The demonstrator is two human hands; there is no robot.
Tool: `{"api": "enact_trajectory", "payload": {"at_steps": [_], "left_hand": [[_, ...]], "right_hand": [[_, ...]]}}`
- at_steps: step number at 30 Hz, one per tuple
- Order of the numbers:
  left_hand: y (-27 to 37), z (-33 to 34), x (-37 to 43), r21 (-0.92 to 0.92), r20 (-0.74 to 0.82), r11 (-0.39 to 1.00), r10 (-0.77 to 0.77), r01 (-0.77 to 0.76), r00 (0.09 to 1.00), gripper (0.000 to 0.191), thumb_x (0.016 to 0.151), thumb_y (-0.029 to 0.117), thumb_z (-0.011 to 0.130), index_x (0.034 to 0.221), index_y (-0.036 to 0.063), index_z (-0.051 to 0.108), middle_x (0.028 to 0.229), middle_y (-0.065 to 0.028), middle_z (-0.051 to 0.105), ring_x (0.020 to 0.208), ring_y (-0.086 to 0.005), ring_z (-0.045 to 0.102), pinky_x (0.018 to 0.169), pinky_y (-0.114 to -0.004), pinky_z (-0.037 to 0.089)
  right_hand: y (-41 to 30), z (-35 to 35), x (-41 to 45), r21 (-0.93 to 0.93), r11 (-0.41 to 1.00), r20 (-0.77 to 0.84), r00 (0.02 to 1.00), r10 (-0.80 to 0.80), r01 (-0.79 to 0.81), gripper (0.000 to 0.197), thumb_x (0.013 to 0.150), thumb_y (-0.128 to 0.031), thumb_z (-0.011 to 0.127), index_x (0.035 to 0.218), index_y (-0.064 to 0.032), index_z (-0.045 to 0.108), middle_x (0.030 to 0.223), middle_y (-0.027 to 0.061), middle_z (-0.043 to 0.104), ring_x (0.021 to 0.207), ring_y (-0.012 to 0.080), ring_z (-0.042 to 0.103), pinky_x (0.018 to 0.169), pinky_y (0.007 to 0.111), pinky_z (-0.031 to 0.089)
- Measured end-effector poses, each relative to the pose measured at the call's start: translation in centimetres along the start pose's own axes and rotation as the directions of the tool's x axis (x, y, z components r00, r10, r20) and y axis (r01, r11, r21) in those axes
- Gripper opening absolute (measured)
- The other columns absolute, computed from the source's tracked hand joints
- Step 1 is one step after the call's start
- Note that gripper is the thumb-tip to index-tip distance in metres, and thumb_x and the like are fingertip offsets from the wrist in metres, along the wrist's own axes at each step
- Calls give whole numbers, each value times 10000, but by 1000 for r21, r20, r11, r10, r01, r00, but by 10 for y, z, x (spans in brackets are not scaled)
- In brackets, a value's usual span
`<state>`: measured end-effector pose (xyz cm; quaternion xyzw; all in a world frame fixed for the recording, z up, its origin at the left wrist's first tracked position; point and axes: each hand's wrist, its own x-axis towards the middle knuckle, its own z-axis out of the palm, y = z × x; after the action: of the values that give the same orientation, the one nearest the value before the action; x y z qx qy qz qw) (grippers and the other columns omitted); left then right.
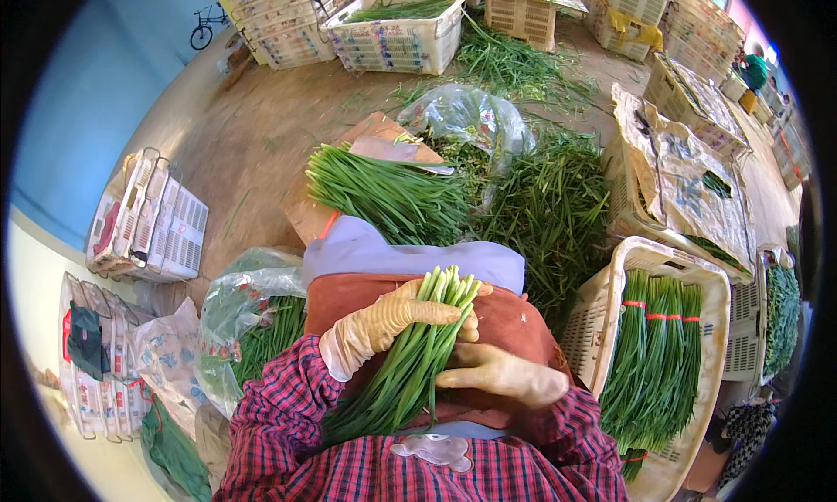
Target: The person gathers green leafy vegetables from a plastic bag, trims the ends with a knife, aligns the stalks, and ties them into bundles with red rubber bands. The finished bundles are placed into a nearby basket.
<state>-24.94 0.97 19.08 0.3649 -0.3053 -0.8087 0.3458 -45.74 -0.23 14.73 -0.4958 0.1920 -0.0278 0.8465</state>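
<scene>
My gloved left hand is wrapped around a loose bundle of garlic chives, just below its pale cut ends. The long green leaves hang across my lap toward my plaid sleeve. My right hand, also gloved, is beside the bundle's right edge with its fingers against the leaves; their tips are partly hidden. A rust-coloured cloth covers my lap under both hands. Beyond my knees, a larger pile of chives lies on a brown board, with a flat blade-like sheet behind it.
On my right stands a plastic crate holding chive bundles tied with red bands. Discarded leaves are heaped on the floor ahead. A clear plastic bag with chives sits at my left. Stacked crates stand near the blue wall.
</scene>
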Motion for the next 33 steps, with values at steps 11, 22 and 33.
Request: {"api": "enact_trajectory", "payload": {"at_steps": [11,22,33], "left_hand": [[-8,-4,0,-18,3,998,-62,62,998,588,861,256,700,1361,14,508,1072,-178,711,981,-253,702,884,-356,559],[-10,-4,3,144,-124,988,-32,50,992,342,878,178,663,1185,35,615,926,-98,703,838,-195,674,763,-312,538],[-9,-2,1,20,-88,998,-61,63,994,431,893,152,718,1286,43,578,1060,-118,706,884,-194,695,794,-329,575]], "right_hand": [[-55,-13,9,-868,480,-319,601,-733,125,437,792,-129,793,1206,-67,669,1155,153,635,931,282,686,809,346,564],[-59,-12,20,-837,541,-385,616,-688,82,254,790,-114,750,1031,-59,692,989,111,673,849,292,708,740,368,579],[-71,-29,24,-754,619,-494,432,-754,218,47,900,-83,699,896,-36,695,810,74,715,701,148,682,640,280,540]]}}
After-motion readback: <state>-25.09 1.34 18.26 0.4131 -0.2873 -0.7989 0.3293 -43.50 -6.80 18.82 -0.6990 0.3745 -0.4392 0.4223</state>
